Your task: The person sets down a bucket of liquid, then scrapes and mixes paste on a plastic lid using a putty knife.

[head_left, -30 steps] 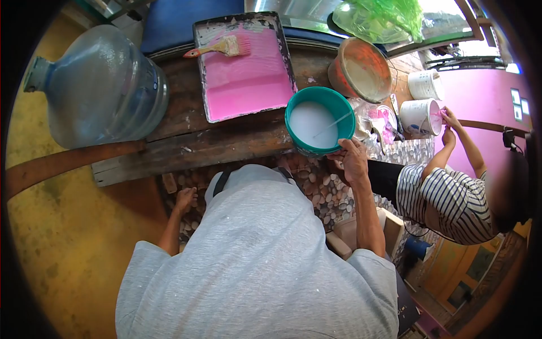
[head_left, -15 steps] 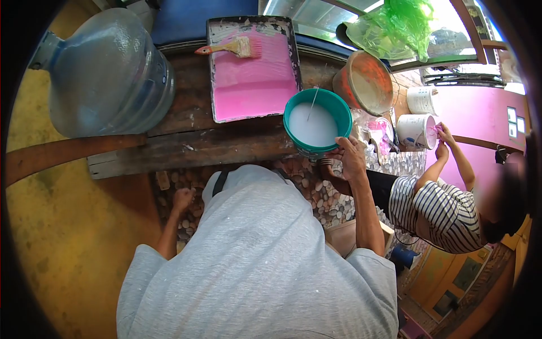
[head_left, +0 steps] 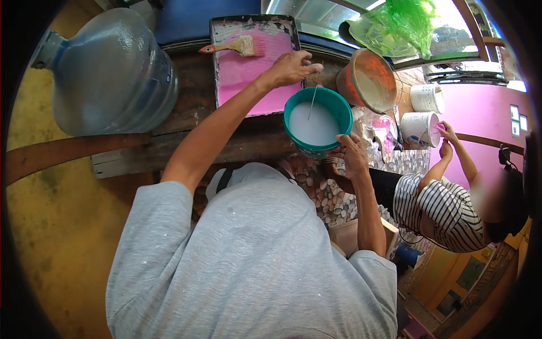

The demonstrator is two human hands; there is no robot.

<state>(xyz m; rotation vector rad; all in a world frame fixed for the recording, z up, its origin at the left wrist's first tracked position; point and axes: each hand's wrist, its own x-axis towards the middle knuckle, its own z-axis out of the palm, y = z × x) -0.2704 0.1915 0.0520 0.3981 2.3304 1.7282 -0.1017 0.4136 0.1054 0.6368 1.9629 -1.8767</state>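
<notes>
My right hand (head_left: pixel 354 155) grips the near right rim of a green bucket (head_left: pixel 294 135) that holds whitish liquid. A thin stick (head_left: pixel 314 97) leans in the liquid, its top rising above the far rim. Over the right edge of the paint tray, my left hand (head_left: pixel 294 68) is at the stick's top, thumb and index finger apart; whether the thumb touches the stick is unclear. The black-rimmed tray (head_left: pixel 213 27) contains pink paint. A brush (head_left: pixel 244 46) with a red-tipped handle lies across it.
A large clear water jug (head_left: pixel 116 73) lies at the left of the wooden bench (head_left: pixel 197 148). An orange-stained bucket (head_left: pixel 345 85), white pails (head_left: pixel 416 129) and green plastic (head_left: pixel 403 28) are at the right. A person in a striped shirt (head_left: pixel 446 206) handles one pail.
My left hand has risen from low beside my body to the top of the stick. The stick has shifted from leaning right to standing steeper. My right hand stays on the bucket's rim.
</notes>
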